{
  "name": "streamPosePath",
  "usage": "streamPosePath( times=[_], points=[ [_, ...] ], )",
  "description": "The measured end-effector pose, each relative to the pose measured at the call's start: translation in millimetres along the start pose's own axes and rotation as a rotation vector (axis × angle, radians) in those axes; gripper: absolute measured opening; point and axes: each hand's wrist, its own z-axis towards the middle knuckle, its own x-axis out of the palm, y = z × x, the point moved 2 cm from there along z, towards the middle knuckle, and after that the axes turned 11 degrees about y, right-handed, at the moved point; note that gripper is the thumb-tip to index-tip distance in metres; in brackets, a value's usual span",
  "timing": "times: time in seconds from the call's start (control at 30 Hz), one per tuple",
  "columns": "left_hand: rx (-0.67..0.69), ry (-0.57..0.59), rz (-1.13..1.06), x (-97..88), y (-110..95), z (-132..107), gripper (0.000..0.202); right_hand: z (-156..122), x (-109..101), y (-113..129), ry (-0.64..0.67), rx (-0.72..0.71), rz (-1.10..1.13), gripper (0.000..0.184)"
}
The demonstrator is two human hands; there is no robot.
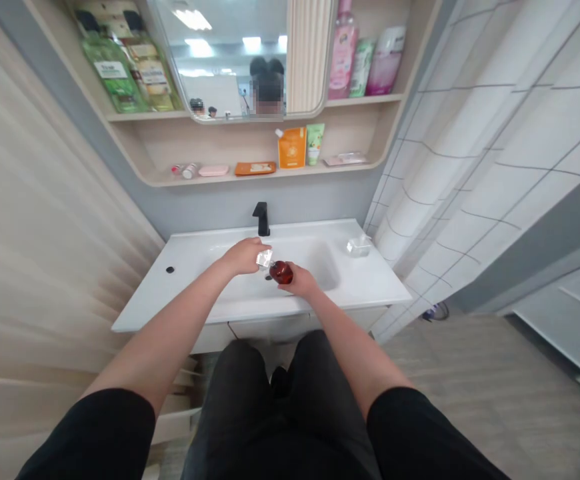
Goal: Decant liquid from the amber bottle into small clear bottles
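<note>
Over the white sink (320, 263), my right hand (301, 281) is wrapped round a small reddish-brown bottle (283, 272). The bottle is tilted, with its narrow end pointing left. Just left of that end, my left hand (244, 256) pinches a small, clear, shiny item (265, 259), its kind too small to make out. The item and the bottle's neck are very close; whether they touch I cannot tell. Behind my hands stands the black faucet (262, 219). Part of the drain (269, 277) shows below the item.
On the counter's right stands a clear dispenser bottle (359, 246). Above the faucet, a shelf (170, 177) carries an orange pouch (291, 148), a green tube (315, 143) and soap boxes. A mirror (230, 67) hangs higher, between shelves of bottles. A curtain (45, 200) borders the left.
</note>
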Motion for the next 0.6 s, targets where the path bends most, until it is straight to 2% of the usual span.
streamPosePath(
  times=[0.37,0.6],
  points=[
    [0.016,0.038,0.070,-14.0,-10,4,0.049,1,2,-3,-0.010,0.008,0.002,0.085],
    [-0.007,0.063,0.103,-15.2,-12,9,0.069,1,2,-4,-0.016,-0.006,0.017,0.084]
  ],
)
